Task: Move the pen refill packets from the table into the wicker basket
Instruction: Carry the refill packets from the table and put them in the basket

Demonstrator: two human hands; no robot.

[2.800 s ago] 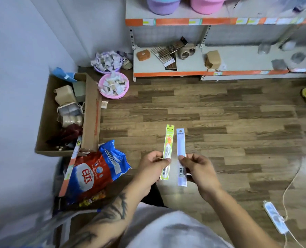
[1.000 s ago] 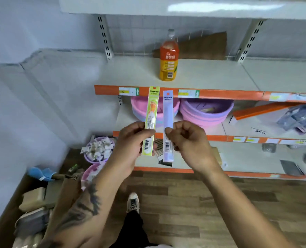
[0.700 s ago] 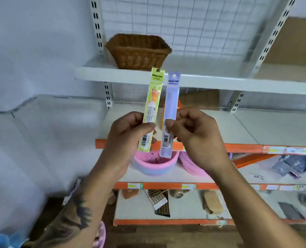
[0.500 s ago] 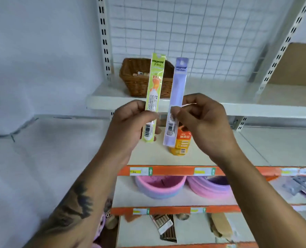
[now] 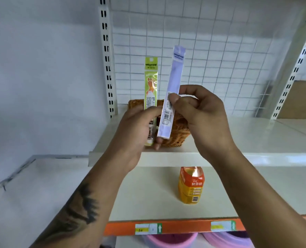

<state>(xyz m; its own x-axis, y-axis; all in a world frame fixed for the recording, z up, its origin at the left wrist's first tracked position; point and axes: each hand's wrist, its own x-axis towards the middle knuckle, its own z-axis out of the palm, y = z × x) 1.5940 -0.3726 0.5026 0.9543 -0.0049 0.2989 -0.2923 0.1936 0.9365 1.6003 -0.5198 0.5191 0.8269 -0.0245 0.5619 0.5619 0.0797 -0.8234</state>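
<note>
My left hand [image 5: 136, 129] pinches a long green pen refill packet [image 5: 150, 81] upright near its lower end. My right hand [image 5: 200, 115] pinches a pale purple refill packet [image 5: 173, 83], tilted slightly right at its top. Both packets stand side by side in front of the brown wicker basket [image 5: 177, 136], which sits on the white upper shelf [image 5: 256, 136] and is mostly hidden behind my hands.
A white wire grid panel [image 5: 211, 51] backs the shelf, with slotted uprights on both sides. An orange drink bottle [image 5: 190, 187] stands on the shelf below. Pink and purple bowls [image 5: 171, 241] show under the orange shelf edge. A white wall fills the left.
The view has risen from the floor up to the shelves. My hands carried both packets upward and forward until they reached the basket, which now sits right behind them.
</note>
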